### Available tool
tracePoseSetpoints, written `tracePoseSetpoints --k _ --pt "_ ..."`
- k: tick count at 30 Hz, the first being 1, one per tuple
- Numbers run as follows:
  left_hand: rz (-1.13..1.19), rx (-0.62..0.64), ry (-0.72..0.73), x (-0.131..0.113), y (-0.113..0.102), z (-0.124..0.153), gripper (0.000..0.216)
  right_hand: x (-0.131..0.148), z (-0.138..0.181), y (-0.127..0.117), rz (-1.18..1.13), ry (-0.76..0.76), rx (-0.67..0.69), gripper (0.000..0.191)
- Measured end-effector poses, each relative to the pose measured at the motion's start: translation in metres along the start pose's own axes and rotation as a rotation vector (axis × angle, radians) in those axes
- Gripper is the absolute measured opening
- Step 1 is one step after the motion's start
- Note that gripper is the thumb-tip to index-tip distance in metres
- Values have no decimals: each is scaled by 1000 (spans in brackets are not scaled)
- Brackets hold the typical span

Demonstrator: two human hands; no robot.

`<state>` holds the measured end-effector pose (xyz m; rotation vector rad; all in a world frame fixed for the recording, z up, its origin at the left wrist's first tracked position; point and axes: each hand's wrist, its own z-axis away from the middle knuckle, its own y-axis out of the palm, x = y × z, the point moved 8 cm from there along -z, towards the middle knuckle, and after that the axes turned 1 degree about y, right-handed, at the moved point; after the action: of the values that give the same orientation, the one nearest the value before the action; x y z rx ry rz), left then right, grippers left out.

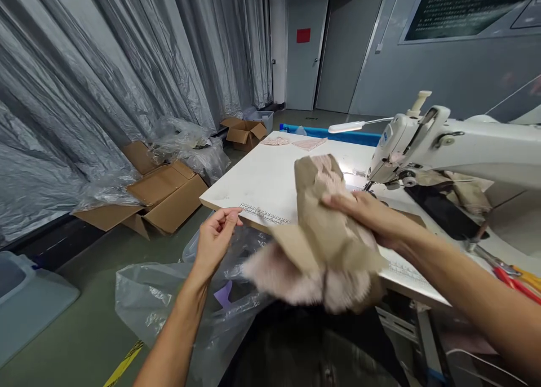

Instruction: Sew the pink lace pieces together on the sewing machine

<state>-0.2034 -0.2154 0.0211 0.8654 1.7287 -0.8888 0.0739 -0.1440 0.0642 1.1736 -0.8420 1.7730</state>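
My right hand [363,212] is closed on a tan fabric piece with pale pink fluffy lining [321,235], held up over the near edge of the white sewing table [262,184]. The fluffy end is blurred by motion. My left hand [215,238] hovers at the table's front left corner, thumb and fingertips pinched together; whether anything is between them I cannot make out. A white sewing machine [443,145] stands to the right of the fabric, its lamp lit over the needle area.
A clear plastic bag [169,302] lies on the floor below my left hand. Open cardboard boxes [164,198] and crumpled plastic sit along the plastic-curtained wall on the left. Red-handled scissors [513,283] lie at the table's right. Two fabric pieces [296,143] rest at the table's far end.
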Motion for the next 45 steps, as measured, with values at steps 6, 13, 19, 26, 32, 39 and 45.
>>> tracePoseSetpoints --k 6,13,19,26,32,39,45 --pt "-26 -147 147 -14 -15 7 54 -11 -49 -12 -192 33 -123 23" --pt "-262 -66 397 -32 6 21 35 -27 -29 -54 98 -104 -324 35" --pt "23 259 404 -64 57 51 35 -6 22 -19 402 -515 -139 47" --pt "557 822 8 -87 123 100 46 -35 64 51 30 -270 446 35" --pt "795 768 -228 -81 152 93 41 -39 83 13 -469 -332 240 24" --pt "776 721 -382 -72 192 90 38 -45 91 -20 -603 -352 -49 14" --pt "214 400 374 -91 158 78 22 -54 122 -137 171 -622 -793 33"
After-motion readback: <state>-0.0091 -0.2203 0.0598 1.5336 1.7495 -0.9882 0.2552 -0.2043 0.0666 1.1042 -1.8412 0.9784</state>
